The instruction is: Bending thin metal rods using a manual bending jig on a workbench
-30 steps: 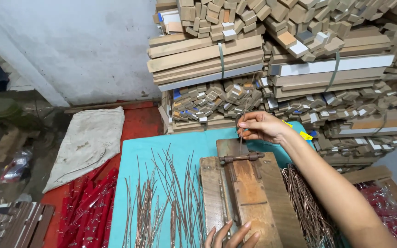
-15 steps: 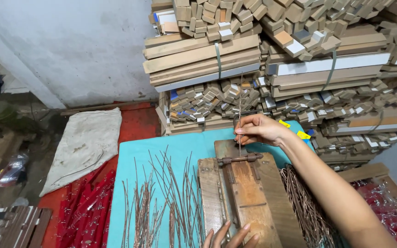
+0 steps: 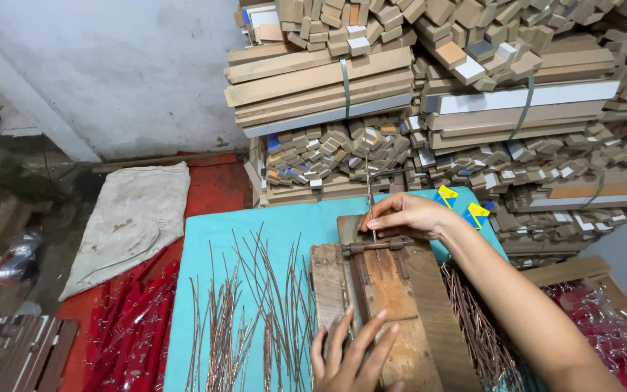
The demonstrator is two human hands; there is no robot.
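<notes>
While stacked wooden slats and cut blocks [image 3: 415,94], strapped in bundles, fill the far wall, a teal mat [image 3: 255,232] covers the work surface in front of them. Wooden jig [image 3: 382,290]: worn, brown planks, a rusty metal bar across its upper part. Left hand [image 3: 350,359] lies flat on the jig's near end, fingers spread apart, holding nothing. Right hand [image 3: 408,215] rests at the jig's far end, thumb and fingertips pinched together on a thin copper-coloured wire [image 3: 369,192]; wire stands nearly upright, rising above the fingers, lower end at the metal bar. Right forearm crosses the jig's right side and hides part of it. Loose wires [image 3: 252,312], thin, reddish, slightly bent, lie scattered on the mat left of the jig; a denser heap [image 3: 473,327] lies to its right. Pale cloth sack [image 3: 132,218] on the red floor, left. Red packets [image 3: 128,334] in clear wrap beside the mat.
</notes>
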